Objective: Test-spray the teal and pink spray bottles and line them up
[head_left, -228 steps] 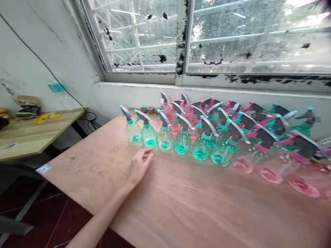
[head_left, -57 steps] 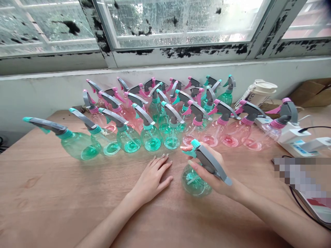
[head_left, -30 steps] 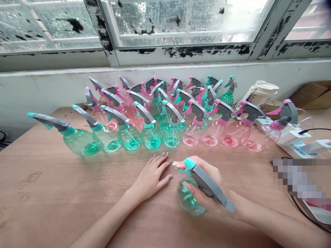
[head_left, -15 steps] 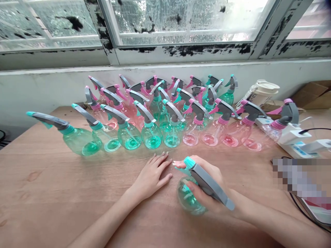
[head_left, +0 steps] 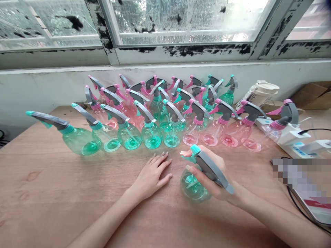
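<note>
Closest in, at the lower middle of the frame and a little right, the right hand (head_left: 216,159) is wrapped around the neck of a green spray bottle (head_left: 195,191), thumb on the near side, fingertips beyond it by the teal trigger. Whether its base touches the desk (head_left: 129,220) is hard to tell. A snug hold at the neck, with light fingers at the trigger, should steer it without squirting; the round body looks slick, so squeezing there would probably serve worse. Best to hold it level and low, since the long grey head could tip it.

Just beside it, nearer the centre, the left hand (head_left: 150,177) lies palm down, fingers slightly spread, gripping nothing. It could steady the base if the bottle wobbles.

Farther off, the front row runs across the middle of the frame: green bottles (head_left: 151,137) at left, pink bottles (head_left: 229,136) at right. They stand close together, so a swinging nozzle might knock one. Behind crowd more pink and green heads, then a lidded cup (head_left: 263,90) at upper right, and the window (head_left: 181,20) at the top.
</note>
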Action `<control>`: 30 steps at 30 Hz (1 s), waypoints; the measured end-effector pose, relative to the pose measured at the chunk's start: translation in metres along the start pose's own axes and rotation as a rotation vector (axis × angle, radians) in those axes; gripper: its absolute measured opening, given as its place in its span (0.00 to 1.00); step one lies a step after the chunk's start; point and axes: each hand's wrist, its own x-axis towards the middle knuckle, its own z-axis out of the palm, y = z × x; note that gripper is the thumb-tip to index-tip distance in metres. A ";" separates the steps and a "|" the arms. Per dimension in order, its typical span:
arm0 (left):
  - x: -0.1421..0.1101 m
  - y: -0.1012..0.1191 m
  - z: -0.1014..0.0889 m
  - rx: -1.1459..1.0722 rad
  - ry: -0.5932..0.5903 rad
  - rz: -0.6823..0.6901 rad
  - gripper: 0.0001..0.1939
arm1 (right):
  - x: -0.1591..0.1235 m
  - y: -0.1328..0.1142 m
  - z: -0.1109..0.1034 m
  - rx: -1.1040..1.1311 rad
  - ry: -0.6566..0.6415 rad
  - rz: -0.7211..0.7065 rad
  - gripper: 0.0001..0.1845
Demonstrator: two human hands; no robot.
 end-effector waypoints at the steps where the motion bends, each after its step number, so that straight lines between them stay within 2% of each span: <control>1: 0.000 0.000 0.000 0.005 -0.002 -0.001 0.23 | 0.000 0.003 0.001 0.029 -0.001 0.025 0.15; 5: 0.000 0.002 -0.002 0.013 -0.002 -0.005 0.22 | 0.000 0.012 0.002 0.081 0.023 0.108 0.16; 10: 0.000 0.002 -0.002 0.005 0.005 -0.006 0.22 | -0.001 0.010 0.002 0.107 0.001 0.155 0.16; 21: 0.001 0.001 -0.002 0.023 -0.017 -0.008 0.22 | 0.000 0.008 0.001 0.135 -0.033 0.178 0.16; 26: 0.001 0.001 -0.002 0.029 -0.022 -0.007 0.22 | 0.004 0.005 -0.001 0.090 -0.023 0.101 0.13; 30: 0.001 0.000 -0.002 0.018 -0.025 -0.005 0.21 | 0.011 0.001 -0.003 0.043 0.002 0.029 0.05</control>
